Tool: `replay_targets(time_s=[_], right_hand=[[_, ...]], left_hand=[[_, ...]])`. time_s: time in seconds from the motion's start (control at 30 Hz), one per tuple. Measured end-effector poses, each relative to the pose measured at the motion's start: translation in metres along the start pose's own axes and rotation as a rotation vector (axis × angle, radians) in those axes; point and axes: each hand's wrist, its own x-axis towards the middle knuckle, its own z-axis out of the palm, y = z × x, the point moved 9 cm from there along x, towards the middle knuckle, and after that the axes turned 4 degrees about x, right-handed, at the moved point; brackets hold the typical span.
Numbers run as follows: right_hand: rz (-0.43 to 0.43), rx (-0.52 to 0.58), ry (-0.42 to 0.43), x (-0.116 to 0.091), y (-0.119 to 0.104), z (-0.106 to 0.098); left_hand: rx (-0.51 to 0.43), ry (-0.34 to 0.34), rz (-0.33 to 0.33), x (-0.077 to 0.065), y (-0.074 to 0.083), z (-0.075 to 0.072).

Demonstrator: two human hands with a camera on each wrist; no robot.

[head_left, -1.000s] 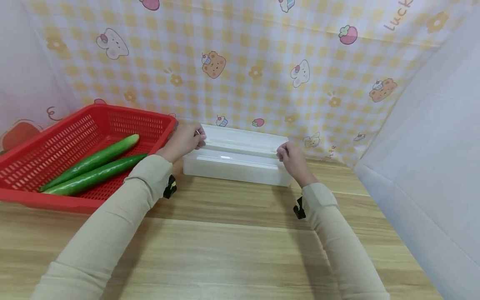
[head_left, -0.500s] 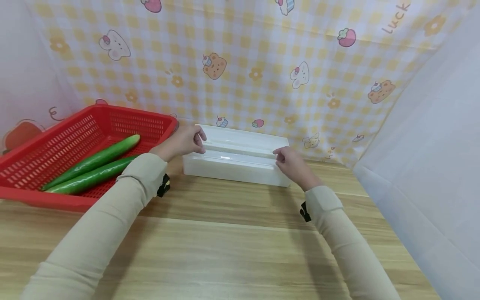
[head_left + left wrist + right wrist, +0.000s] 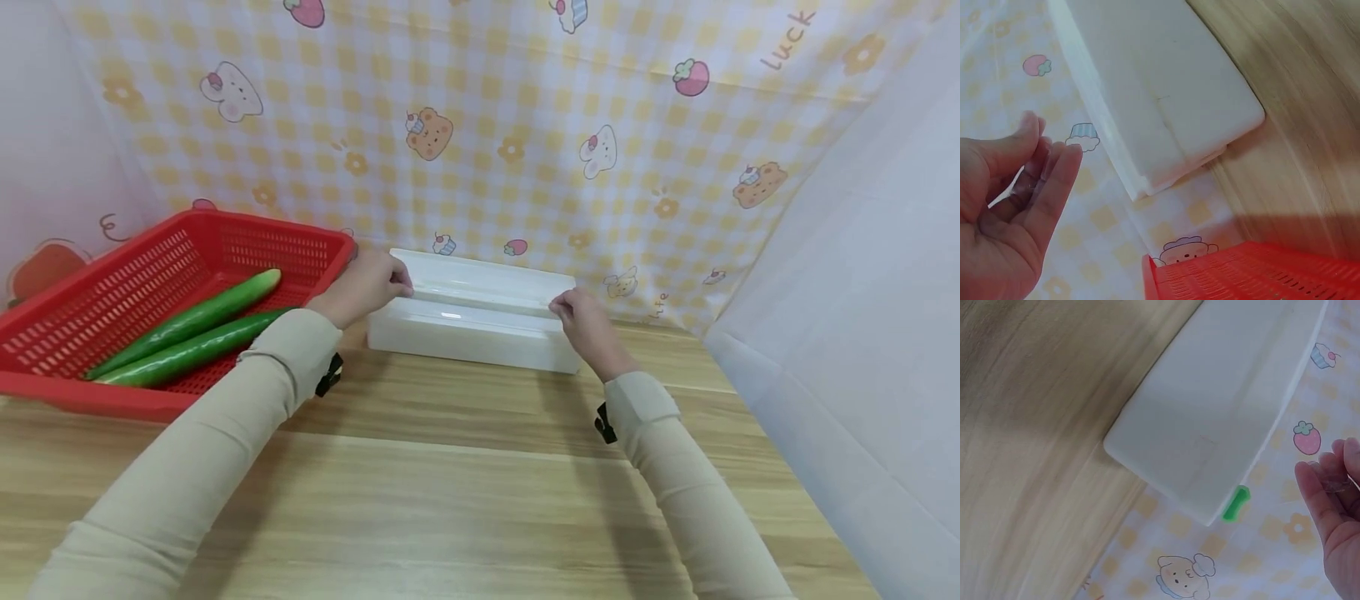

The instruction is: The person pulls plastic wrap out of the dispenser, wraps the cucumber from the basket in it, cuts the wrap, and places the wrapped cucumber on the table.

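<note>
A long white plastic wrap dispenser box (image 3: 472, 340) stands against the back curtain, its lid (image 3: 487, 275) raised behind it. My left hand (image 3: 366, 285) is at the box's left end, thumb and fingertips together. At the right end, my right hand (image 3: 588, 325) has its thumb and fingers pinched together. A bit of clear plastic wrap (image 3: 1334, 482) shows at the right fingers in the right wrist view. In the left wrist view, a faint clear sheen lies between the fingers of the left hand (image 3: 1016, 194). The film between the hands is hard to make out.
To the left stands a red plastic basket (image 3: 97, 408) with two long green cucumbers (image 3: 202, 346) in it. A small green piece (image 3: 1236, 504) sticks out by the box's end. Behind is a checked curtain (image 3: 480, 150); a wooden table (image 3: 465, 508) lies in front.
Half a second ago the fingers of both hands were spread apart at the box's ends; now their fingertips have come together again. The box and basket have not moved.
</note>
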Motion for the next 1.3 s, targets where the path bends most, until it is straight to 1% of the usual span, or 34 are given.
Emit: replay_targets(time_s=[0.13, 0.2, 0.27, 0.37, 0.47, 0.53, 0.63, 0.73, 0.97, 1.07, 1.23, 1.3], right_hand=[[-0.013, -0.011, 0.037, 0.001, -0.003, -0.007], [-0.016, -0.014, 0.042, 0.002, -0.005, -0.011], [-0.02, -0.02, 0.051, 0.003, -0.007, -0.015], [-0.032, -0.026, 0.075, 0.004, -0.012, -0.024], [-0.051, -0.031, 0.094, 0.005, -0.016, -0.031], [-0.038, -0.015, 0.086, 0.006, -0.016, -0.034], [-0.002, 0.001, 0.072, 0.007, -0.015, -0.038], [0.009, -0.001, 0.072, 0.008, -0.016, -0.044], [-0.034, -0.042, 0.138, 0.01, -0.028, -0.063], [-0.04, -0.054, 0.152, 0.012, -0.033, -0.07], [-0.016, -0.054, 0.135, 0.016, -0.037, -0.08], [-0.012, -0.056, 0.134, 0.018, -0.038, -0.084]], left_hand=[[-0.009, 0.025, -0.049, -0.001, -0.003, -0.006], [-0.023, 0.036, -0.061, -0.001, -0.004, -0.009], [-0.058, 0.041, -0.065, 0.0, -0.004, -0.013], [-0.137, 0.043, -0.065, 0.0, -0.004, -0.018], [-0.212, 0.035, -0.087, -0.002, -0.004, -0.023], [-0.24, 0.031, -0.097, -0.002, -0.003, -0.027], [-0.264, 0.041, -0.102, -0.002, -0.002, -0.031], [-0.278, 0.06, -0.104, -0.002, 0.0, -0.035], [-0.3, 0.065, -0.16, -0.004, 0.002, -0.048], [-0.297, 0.096, -0.148, -0.002, 0.005, -0.057], [-0.281, 0.144, -0.114, 0.003, 0.011, -0.072], [-0.268, 0.15, -0.112, 0.005, 0.013, -0.077]])
